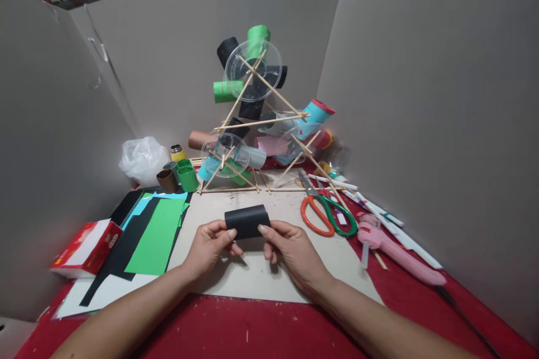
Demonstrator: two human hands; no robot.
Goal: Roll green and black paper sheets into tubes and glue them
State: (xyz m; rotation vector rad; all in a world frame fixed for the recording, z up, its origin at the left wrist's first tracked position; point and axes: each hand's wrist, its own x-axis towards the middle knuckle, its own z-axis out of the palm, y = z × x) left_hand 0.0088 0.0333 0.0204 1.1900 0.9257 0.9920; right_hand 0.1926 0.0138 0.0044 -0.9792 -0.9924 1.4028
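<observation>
A small black paper tube point(247, 221), or a sheet curled into that shape, is held lengthwise between both hands above a pale board point(202, 275). My left hand point(214, 241) pinches its left end, thumb in front and fingers behind. At the opposite end, my right hand point(287, 242) grips it the same way. Behind the hands stands a model of wooden sticks point(269, 122) with clear plastic discs point(273, 56). Paper tubes are fixed around the discs, among them a green tube point(257, 39) at the top and a blue tube with red rim point(316, 116).
To the left lie green paper point(155, 235), black strips, a red-and-white box point(88, 247), loose tubes point(187, 178) and a plastic bag point(144, 158). On the right are scissors point(322, 213), a pink glue gun point(404, 258) and white rods point(391, 230). Grey panels enclose the red-covered table point(244, 331).
</observation>
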